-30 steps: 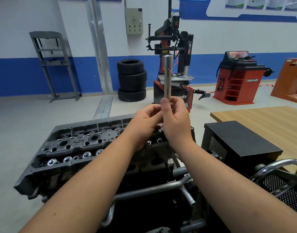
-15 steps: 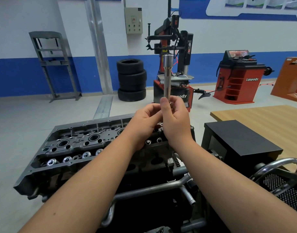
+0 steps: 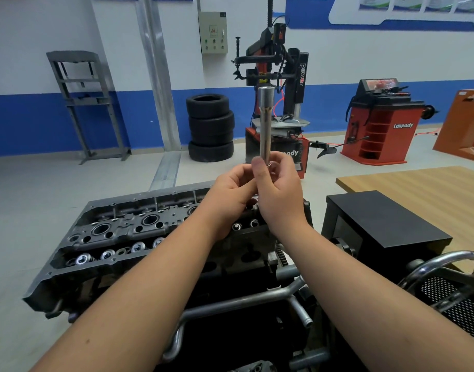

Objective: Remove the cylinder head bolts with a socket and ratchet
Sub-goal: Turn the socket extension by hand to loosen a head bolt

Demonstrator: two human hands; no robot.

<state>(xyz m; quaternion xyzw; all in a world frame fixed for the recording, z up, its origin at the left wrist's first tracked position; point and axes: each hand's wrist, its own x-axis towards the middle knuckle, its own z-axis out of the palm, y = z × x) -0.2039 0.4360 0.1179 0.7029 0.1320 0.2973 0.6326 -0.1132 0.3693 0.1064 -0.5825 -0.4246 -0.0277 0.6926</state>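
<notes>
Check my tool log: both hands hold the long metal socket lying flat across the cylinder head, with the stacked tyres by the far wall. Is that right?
Not quite. In the head view the left hand and right hand hold the long metal socket upright, raised above the cylinder head, not flat across it. The stacked tyres do stand by the far wall.

Both forearms extended, hands together, raised: left hand [image 3: 232, 190] curled, right hand [image 3: 280, 189] pinching upright.

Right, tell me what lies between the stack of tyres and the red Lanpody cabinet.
In the head view, the tyre changer stands between the stack of tyres and the Lanpody cabinet; the raised socket overlaps it.
</notes>
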